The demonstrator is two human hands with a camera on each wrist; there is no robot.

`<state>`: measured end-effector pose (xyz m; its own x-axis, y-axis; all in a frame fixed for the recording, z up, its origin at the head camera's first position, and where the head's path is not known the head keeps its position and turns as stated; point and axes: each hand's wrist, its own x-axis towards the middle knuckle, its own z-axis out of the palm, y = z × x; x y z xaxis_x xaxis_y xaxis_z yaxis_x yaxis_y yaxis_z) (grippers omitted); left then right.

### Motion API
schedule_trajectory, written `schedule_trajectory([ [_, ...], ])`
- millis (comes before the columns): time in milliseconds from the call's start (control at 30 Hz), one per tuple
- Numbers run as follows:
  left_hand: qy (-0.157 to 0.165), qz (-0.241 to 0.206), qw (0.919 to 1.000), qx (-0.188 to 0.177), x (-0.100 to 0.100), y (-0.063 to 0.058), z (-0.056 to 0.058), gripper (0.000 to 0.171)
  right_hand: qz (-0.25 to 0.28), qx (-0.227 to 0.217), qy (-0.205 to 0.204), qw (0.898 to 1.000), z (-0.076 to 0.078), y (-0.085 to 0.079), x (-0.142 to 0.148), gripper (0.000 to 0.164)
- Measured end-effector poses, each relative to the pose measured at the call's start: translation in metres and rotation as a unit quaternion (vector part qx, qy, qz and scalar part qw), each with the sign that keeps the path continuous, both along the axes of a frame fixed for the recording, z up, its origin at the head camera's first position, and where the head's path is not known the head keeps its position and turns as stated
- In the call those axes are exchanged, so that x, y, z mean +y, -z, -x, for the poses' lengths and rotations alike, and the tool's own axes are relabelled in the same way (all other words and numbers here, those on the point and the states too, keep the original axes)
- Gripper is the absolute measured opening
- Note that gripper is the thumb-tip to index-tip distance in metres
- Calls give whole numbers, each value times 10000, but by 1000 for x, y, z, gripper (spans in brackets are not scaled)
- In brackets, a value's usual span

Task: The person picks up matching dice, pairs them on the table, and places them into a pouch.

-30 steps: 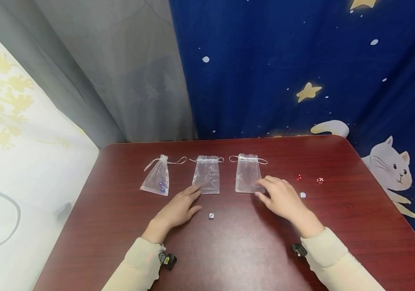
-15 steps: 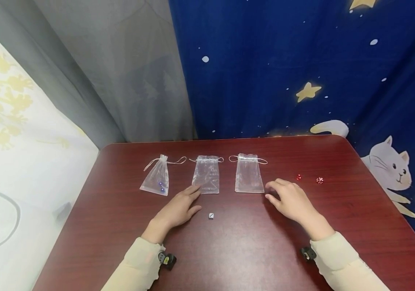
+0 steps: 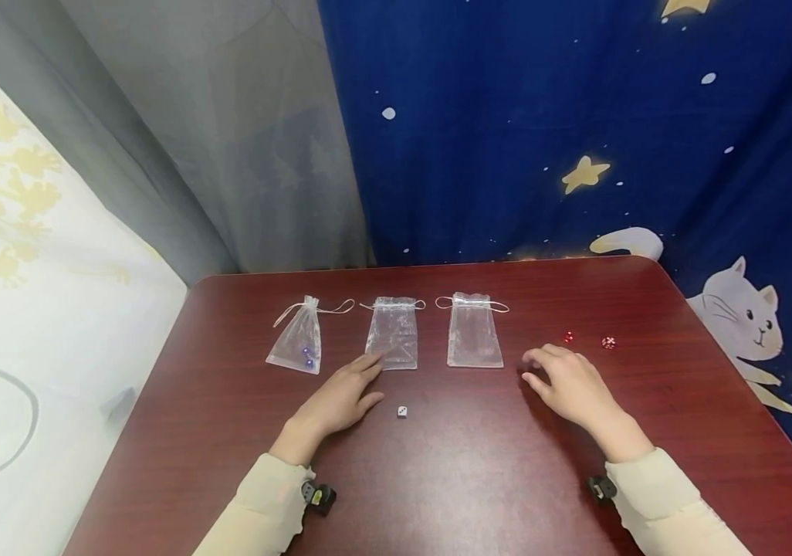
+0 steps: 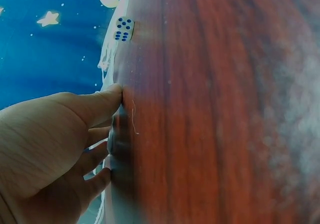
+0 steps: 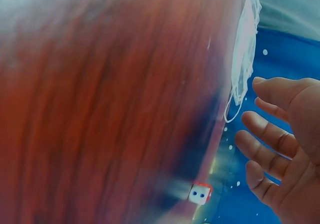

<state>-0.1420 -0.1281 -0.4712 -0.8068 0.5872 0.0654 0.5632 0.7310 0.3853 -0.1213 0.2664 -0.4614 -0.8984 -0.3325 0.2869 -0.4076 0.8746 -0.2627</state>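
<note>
My left hand (image 3: 336,394) rests on the table, fingertips at the lower left corner of the flat middle organza drawstring bag (image 3: 393,336). A white die (image 3: 402,412) lies to the right of its thumb, and the left wrist view shows blue pips on this die (image 4: 124,29). Over the table, right of another flat organza bag (image 3: 475,336), my right hand (image 3: 577,390) holds nothing, its fingers loosely bent and spread. Beyond it are two red dice, one smaller (image 3: 569,337) and one larger (image 3: 608,343). A second white die (image 5: 200,194) shows in the right wrist view; my right hand hides it from the head view.
At the left stands a third organza bag (image 3: 295,344), its neck gathered, with small blue dice (image 3: 309,357) inside. All three bags have white cords. The dark red table (image 3: 465,479) ends at a blue star-patterned curtain (image 3: 479,139) and a grey one (image 3: 271,154).
My right hand has drawn back to the right, away from the right-hand bag, and now covers the white die in the head view. My left hand stays in place.
</note>
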Motion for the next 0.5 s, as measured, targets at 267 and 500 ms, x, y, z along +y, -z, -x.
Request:
schedule_trajectory([
  [267,-18,28,10000,0,0,1,0,52,-29,73,167,9998,-3,-2,11,20],
  [500,-35,42,10000,-5,0,1,0,52,-45,56,326,9994,-5,-2,25,21],
])
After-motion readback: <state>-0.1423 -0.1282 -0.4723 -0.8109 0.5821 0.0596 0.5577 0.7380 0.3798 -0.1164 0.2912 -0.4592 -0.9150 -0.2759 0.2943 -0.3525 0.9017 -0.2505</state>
